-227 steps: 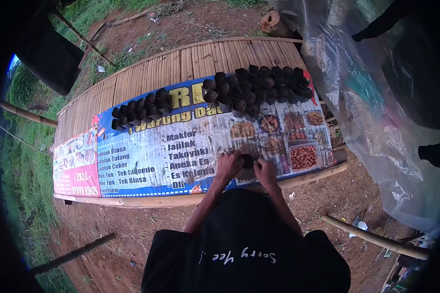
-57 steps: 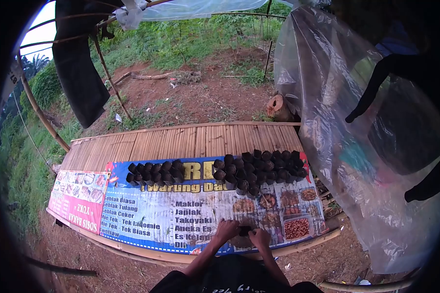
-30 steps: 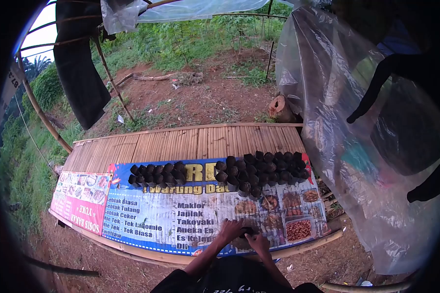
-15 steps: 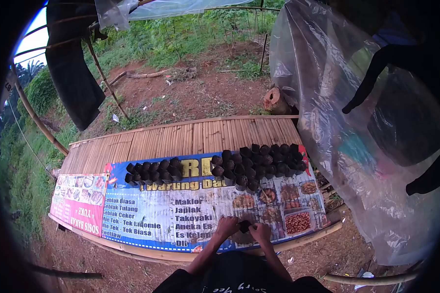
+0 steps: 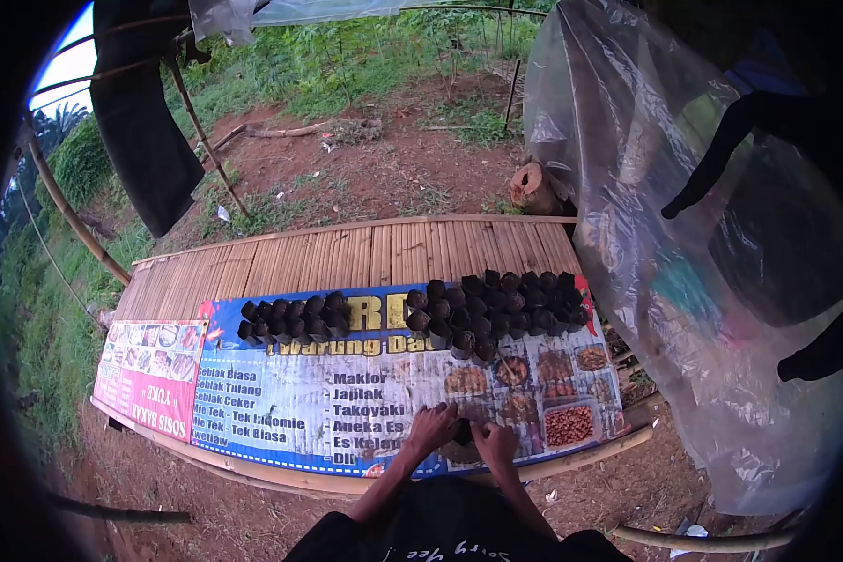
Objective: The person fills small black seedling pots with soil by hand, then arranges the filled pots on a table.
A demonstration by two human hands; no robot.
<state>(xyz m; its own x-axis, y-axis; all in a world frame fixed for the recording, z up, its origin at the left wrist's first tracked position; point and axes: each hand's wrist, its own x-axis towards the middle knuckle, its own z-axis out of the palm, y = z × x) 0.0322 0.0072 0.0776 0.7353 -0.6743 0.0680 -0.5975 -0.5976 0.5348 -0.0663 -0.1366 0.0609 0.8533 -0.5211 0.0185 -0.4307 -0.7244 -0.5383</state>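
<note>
Near the front edge of the printed banner, a small black plastic seedling bag (image 5: 464, 432) is between my two hands. My left hand (image 5: 433, 427) grips its left side, fingers curled at the rim. On the opposite side, my right hand (image 5: 495, 443) pinches the bag. Just below them lies a dark patch that looks like soil (image 5: 459, 454), partly hidden by my hands. Farther back stand several filled black seedling bags in two groups, a smaller left group (image 5: 295, 317) and a larger right group (image 5: 496, 309).
The banner (image 5: 281, 393) covers the front of a bamboo-slat table (image 5: 347, 258). Clear plastic sheeting (image 5: 618, 187) hangs at the right, and a dark cloth (image 5: 145, 122) at the left. A cut log (image 5: 534, 187) lies behind the table.
My left hand has shifted slightly, with its fingers now farther over the bag's rim. Both hands stay around the bag. The view has tilted a little.
</note>
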